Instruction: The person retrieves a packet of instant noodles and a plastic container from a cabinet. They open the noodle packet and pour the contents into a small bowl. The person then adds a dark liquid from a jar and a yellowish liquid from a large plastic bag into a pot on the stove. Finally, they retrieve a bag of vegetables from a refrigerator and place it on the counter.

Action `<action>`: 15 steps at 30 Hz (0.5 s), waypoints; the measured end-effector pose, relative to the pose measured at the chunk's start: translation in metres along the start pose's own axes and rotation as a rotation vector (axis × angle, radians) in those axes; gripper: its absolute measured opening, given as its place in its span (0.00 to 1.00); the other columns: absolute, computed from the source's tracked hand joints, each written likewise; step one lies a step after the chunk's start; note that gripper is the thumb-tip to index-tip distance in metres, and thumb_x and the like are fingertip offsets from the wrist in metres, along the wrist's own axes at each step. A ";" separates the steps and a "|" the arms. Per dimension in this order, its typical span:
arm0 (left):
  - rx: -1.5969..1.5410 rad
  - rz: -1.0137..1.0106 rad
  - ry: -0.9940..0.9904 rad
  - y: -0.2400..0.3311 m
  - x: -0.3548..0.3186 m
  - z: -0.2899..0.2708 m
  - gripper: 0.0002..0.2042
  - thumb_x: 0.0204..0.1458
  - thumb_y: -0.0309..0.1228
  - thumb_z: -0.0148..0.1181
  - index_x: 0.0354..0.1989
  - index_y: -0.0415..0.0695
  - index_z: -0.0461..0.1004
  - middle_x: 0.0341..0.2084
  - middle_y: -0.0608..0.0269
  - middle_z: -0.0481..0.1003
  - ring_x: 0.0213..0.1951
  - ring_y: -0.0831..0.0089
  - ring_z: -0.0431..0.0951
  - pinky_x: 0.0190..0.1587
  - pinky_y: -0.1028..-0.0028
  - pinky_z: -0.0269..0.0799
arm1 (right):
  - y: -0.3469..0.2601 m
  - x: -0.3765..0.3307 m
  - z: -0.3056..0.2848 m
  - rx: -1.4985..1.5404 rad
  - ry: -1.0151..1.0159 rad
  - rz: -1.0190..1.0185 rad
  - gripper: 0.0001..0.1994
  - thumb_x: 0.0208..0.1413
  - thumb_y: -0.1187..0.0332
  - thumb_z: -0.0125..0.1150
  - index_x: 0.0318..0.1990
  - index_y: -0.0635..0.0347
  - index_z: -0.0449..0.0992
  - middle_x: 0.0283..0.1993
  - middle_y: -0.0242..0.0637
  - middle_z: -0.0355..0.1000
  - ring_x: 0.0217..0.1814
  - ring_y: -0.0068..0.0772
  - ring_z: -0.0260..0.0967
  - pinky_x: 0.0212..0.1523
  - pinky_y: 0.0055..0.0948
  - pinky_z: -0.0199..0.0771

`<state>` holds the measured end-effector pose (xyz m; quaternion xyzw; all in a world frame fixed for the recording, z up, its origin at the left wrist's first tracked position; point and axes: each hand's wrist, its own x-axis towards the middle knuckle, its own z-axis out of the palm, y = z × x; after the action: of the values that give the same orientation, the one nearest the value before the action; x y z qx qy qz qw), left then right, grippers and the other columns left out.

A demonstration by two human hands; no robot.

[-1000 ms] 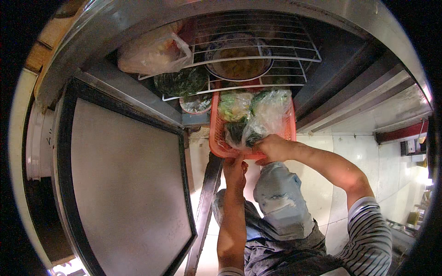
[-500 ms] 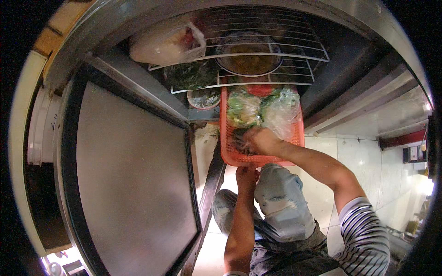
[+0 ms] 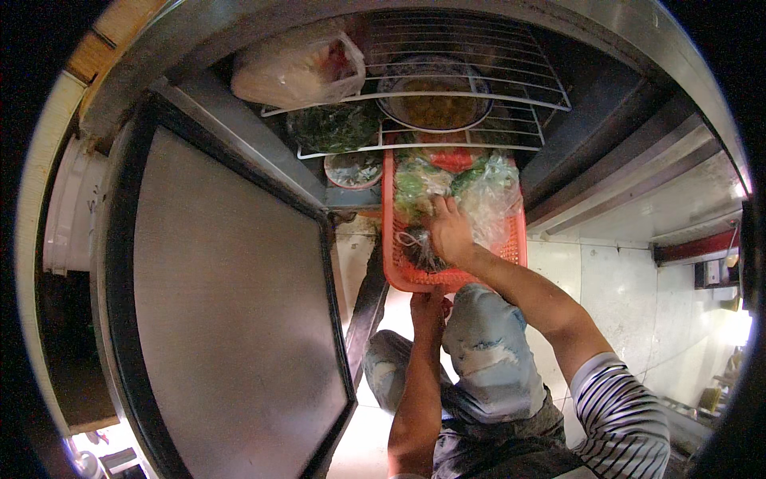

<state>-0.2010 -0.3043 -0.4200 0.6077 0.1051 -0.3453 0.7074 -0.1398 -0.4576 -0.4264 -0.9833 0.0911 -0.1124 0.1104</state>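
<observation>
An orange plastic basket (image 3: 407,275) sticks out of an open fridge, full of clear bags of green vegetables (image 3: 491,195). My left hand (image 3: 428,305) grips the basket's front edge from below. My right hand (image 3: 451,233) lies inside the basket on the bags, fingers pushed down among them, next to a dark tied bag (image 3: 415,247). Whether those fingers grip a bag is hidden. My knees in pale jeans (image 3: 491,359) are just below the basket.
The open fridge door (image 3: 231,311) fills the left side. A wire shelf (image 3: 527,96) above the basket carries a bowl of yellow food (image 3: 435,104), a white plastic bag (image 3: 295,72) and a bag of dark greens (image 3: 331,128). Tiled floor (image 3: 614,279) lies at the right.
My right hand left the basket's front rim and moved deeper in, onto the bags. My left hand stayed under the front edge. The view shifted slightly.
</observation>
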 end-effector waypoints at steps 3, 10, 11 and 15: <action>0.105 0.278 -0.104 -0.028 0.018 -0.009 0.08 0.52 0.31 0.56 0.32 0.39 0.67 0.16 0.64 0.68 0.15 0.79 0.65 0.15 0.80 0.56 | 0.005 0.003 0.008 0.074 0.060 0.087 0.16 0.43 0.73 0.53 0.43 0.55 0.74 0.48 0.50 0.58 0.48 0.51 0.58 0.45 0.40 0.66; 0.016 0.049 -0.063 0.007 -0.001 0.017 0.07 0.53 0.30 0.55 0.30 0.40 0.67 0.14 0.66 0.66 0.13 0.80 0.63 0.14 0.79 0.54 | 0.030 0.001 0.028 0.379 -0.151 0.107 0.18 0.40 0.72 0.52 0.44 0.58 0.72 0.31 0.52 0.70 0.35 0.55 0.69 0.34 0.44 0.70; 0.038 0.184 -0.105 -0.005 0.005 0.019 0.07 0.53 0.31 0.55 0.30 0.40 0.67 0.15 0.66 0.66 0.13 0.80 0.63 0.14 0.79 0.54 | 0.034 -0.005 0.029 0.322 -0.132 0.062 0.19 0.39 0.72 0.52 0.45 0.58 0.71 0.29 0.52 0.70 0.34 0.55 0.69 0.34 0.44 0.70; 0.047 0.216 -0.088 -0.006 0.012 0.003 0.07 0.53 0.31 0.56 0.31 0.40 0.67 0.17 0.68 0.67 0.14 0.81 0.62 0.15 0.80 0.55 | -0.001 -0.017 -0.039 0.459 0.026 0.219 0.12 0.38 0.68 0.55 0.33 0.60 0.74 0.29 0.53 0.72 0.30 0.56 0.70 0.32 0.46 0.71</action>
<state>-0.1964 -0.3113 -0.4314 0.6161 -0.0004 -0.2959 0.7300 -0.1651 -0.4607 -0.3920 -0.9152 0.1707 -0.1301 0.3411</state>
